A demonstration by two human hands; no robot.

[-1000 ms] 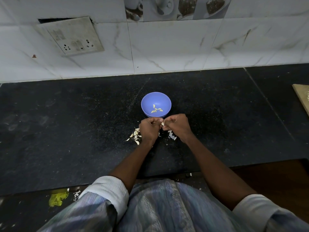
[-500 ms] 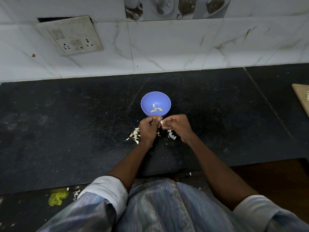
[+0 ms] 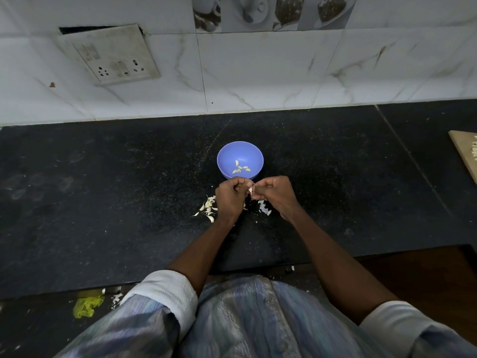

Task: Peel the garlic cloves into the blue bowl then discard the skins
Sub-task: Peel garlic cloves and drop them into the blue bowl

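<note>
While both hands have stayed just in front of the blue bowl [image 3: 240,158] over the last second, little has changed: the garlic clove [image 3: 250,190] remains pinched between them, so peeling is judged still in progress. Left hand [image 3: 230,198]: fingers curled, gripping the clove. Right hand [image 3: 275,193]: fingers curled, picking at its skin. Peeled cloves [image 3: 241,168]: four or so, in the bowl. Loose skins [image 3: 207,205]: on the counter [image 3: 103,202] under the hands, not yet discarded.
</note>
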